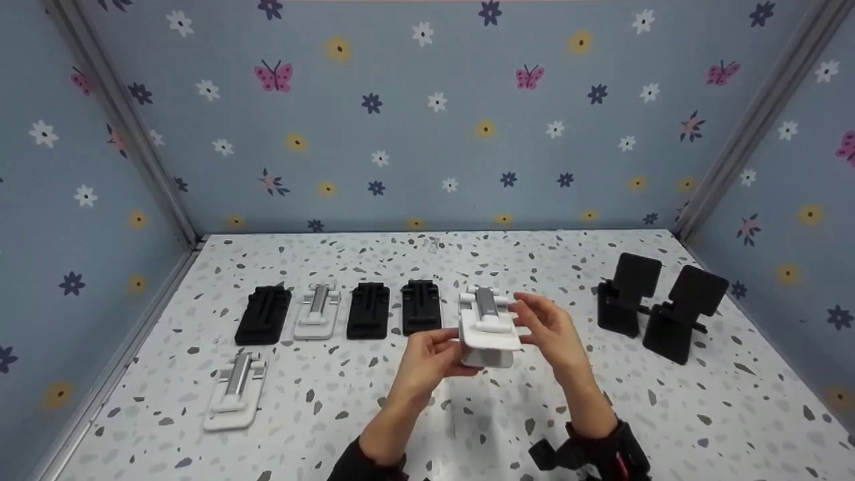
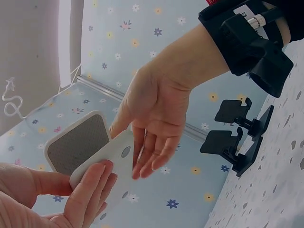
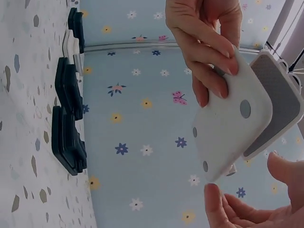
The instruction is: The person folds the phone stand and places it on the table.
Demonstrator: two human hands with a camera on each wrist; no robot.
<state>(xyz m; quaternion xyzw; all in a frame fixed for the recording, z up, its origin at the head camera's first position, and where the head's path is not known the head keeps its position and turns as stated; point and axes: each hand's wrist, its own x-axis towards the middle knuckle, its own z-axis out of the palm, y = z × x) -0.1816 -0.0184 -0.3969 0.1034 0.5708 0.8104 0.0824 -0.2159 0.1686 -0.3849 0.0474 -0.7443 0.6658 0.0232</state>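
A white phone stand is held above the table, its top plate tilted apart from its base. My left hand grips its left side, thumb and fingers on the base plate. At the stand's right edge is my right hand, its fingers spread. In the right wrist view, a fingertip of the right hand meets a base corner, while its thumb stands apart. Grey round pads show under the base plate. A dark textured pad covers the top plate's face.
Folded black stands and a folded white stand form a row behind and left of my hands. Another white stand lies nearer on the left. Two unfolded black stands stand at right. Patterned walls enclose the speckled table.
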